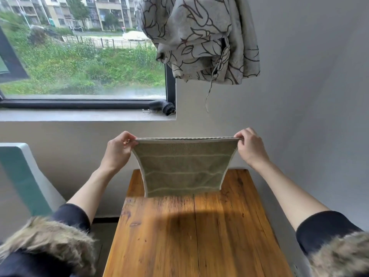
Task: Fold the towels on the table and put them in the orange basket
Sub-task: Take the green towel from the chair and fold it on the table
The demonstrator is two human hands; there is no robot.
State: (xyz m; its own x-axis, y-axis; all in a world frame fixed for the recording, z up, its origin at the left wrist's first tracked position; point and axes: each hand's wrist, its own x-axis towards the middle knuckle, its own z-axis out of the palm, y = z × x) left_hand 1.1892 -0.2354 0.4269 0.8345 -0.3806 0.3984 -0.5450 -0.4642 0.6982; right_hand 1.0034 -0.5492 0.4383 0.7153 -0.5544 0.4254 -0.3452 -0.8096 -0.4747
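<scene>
A: Where was the towel (184, 168) w/ respect to the table (195, 232)?

B: Held up over the table's far end, hanging flat, its bottom edge touching or just above the wood; couldn't tell which. It looked already doubled: two layers showed along the top edge.

A: And the hands?

B: Left hand (119, 149) pinched the top corner on the table's left side, right hand (250, 147) the top corner on its right side. Fingers were closed tight on the cloth, thumb vs. forefinger, top edge pulled taut btw. them.

A: How would the person have done the step well?

B: Prob. by keeping that edge level and tense, lowering the towel onto the table's far half w/o letting go, then bringing corner to corner so edges matched.

A: The orange basket?

B: Not in view. Nothing else lay on the table.
</scene>
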